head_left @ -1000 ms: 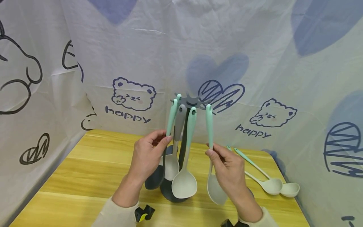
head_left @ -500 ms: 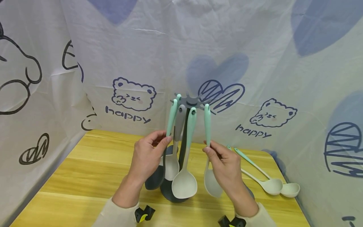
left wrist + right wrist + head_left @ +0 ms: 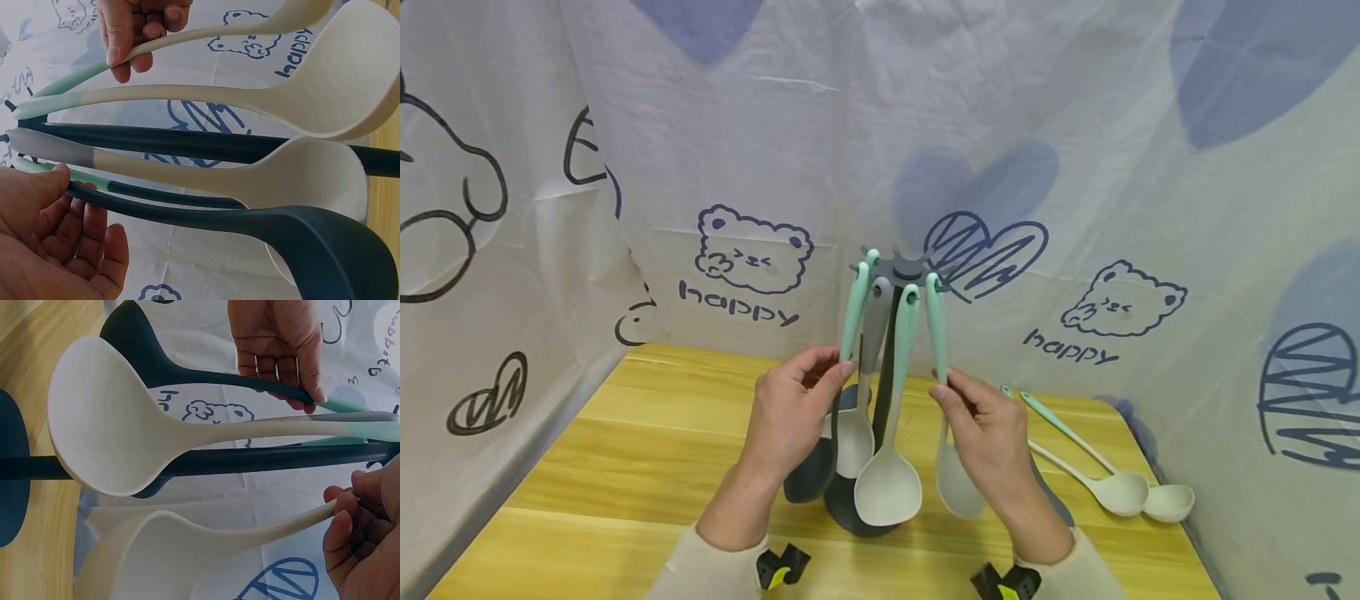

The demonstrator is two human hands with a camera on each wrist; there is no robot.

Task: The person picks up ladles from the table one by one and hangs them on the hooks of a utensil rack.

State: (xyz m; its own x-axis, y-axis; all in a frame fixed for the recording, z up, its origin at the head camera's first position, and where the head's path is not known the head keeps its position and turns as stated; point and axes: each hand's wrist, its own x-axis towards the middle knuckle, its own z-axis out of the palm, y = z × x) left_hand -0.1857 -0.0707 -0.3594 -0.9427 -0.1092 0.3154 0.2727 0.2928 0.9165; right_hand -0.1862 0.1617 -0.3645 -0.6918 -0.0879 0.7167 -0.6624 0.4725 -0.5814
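Observation:
A dark grey utensil stand (image 3: 907,268) with a hooked top stands upright in the head view. My left hand (image 3: 793,408) pinches a dark ladle (image 3: 811,471) at the lower end of its mint handle, whose top sits at the hooks. To the right, my right hand (image 3: 988,425) pinches a cream cooking spoon (image 3: 957,483) below its mint handle (image 3: 936,321), held upright with its top right at the stand's rim. Between the hands hang a cream ladle (image 3: 887,487) with a mint handle and a cream utensil (image 3: 312,172) with a grey handle.
Two more cream utensils with mint handles, a spoon (image 3: 1120,493) and a ladle (image 3: 1170,503), lie on the wooden table (image 3: 580,492) at the right. A dark piece (image 3: 1051,492) shows partly behind my right forearm. Printed cloth (image 3: 850,167) hangs behind the table.
My right hand has moved left with the cream spoon, bringing its handle top closer to the stand's hooks. My left hand and the dark ladle have stayed in place.

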